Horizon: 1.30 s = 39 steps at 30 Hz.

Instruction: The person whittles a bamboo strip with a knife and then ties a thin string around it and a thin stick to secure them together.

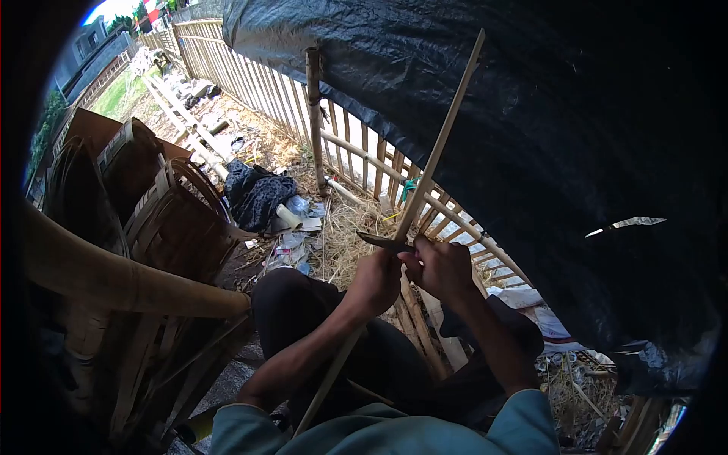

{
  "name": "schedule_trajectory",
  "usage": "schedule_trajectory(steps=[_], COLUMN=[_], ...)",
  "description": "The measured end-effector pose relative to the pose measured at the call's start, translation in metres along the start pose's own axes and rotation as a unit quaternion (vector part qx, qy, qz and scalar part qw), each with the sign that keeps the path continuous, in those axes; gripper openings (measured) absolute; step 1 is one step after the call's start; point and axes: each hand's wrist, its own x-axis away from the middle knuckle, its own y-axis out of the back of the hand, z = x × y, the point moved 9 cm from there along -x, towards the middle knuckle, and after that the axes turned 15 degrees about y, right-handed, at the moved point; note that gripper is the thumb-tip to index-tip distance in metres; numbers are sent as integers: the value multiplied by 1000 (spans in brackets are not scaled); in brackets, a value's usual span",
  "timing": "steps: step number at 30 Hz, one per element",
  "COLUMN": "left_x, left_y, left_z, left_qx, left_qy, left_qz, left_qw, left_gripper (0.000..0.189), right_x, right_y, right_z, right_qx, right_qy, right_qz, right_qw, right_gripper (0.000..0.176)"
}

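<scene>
A long pale bamboo strip (446, 135) slants up from my lap toward the dark sheet. My left hand (375, 282) is closed around it near its middle, and its lower end runs down past my left forearm. In my right hand (442, 267) is a knife (381, 241) with a dark, slightly curved blade. The blade points left and lies across the strip just above my left hand; its handle is mostly hidden by my fingers. Both hands are close together above my knees.
A bamboo fence (364, 163) and a black plastic sheet (546, 159) stand ahead and to the right. At left are woven bamboo baskets (182, 220) and a thick bamboo pole (136, 280). Shavings and litter (341, 250) cover the ground beside a dark patterned cloth (258, 193).
</scene>
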Motion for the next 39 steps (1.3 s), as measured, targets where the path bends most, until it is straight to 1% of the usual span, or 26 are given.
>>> schedule_trajectory(steps=[2,4,5,6,8,11,12,14,17,20,21,24,25,28,29,32,34,35,38,39], left_x=[-2,4,10,16,14,8,7,2,4,10,6,2,4,4,5,8,9,8,14,15], left_y=[1,-3,-5,-11,-16,-10,-9,-19,-29,-25,-24,-10,-3,-2,0,5,5,7,-3,-7], left_z=[3,5,6,5,4,2,6,19,19,6,9,6,-1,-5,-9,-12,-11,-14,3,2], left_qx=[-3,4,7,13,35,26,45,94,172,237,249,163,98,-46,-21,0,-30,-46,-29,-30], left_qy=[-7,30,50,70,44,71,69,90,129,149,134,68,45,30,36,13,-36,-64,84,54], left_qz=[-19,-15,-12,12,31,43,38,95,155,191,188,103,60,27,26,-9,-39,-57,-20,-23], left_qw=[1000,999,999,997,998,996,996,987,964,941,941,979,992,998,999,1000,998,995,996,998], left_gripper=[14,13,13,12,19,17,21,26,29,30,32,35,21,18,17,17,11,9,7,10], right_x=[-2,-3,-4,-6,-5,5,7,4,1,0,-1,-1,0,0,-1,-2,-3,-4,-14,-16], right_y=[-1,11,28,39,45,35,31,32,29,23,22,9,5,2,2,-4,-10,-9,13,18], right_z=[-1,-18,-43,-72,-87,-85,-81,-62,-45,-23,-14,-1,-2,1,2,3,1,1,-46,-51], right_qx=[38,120,169,111,49,26,4,-13,-58,-86,-100,-62,-79,-56,-43,-6,14,8,57,44], right_qy=[-8,-51,-78,-146,-114,-110,-118,-79,-78,-27,-11,17,-5,0,3,1,-15,-7,-115,-105], right_qz=[8,-44,-93,-62,-68,-80,-82,-102,-31,-14,-8,8,12,12,8,5,17,-8,-27,-23], right_qw=[999,991,978,981,990,990,990,992,995,996,995,998,997,998,999,1000,1000,1000,991,993], right_gripper=[47,45,44,42,33,32,31,27,31,32,35,39,42,46,47,50,52,50,40,38])
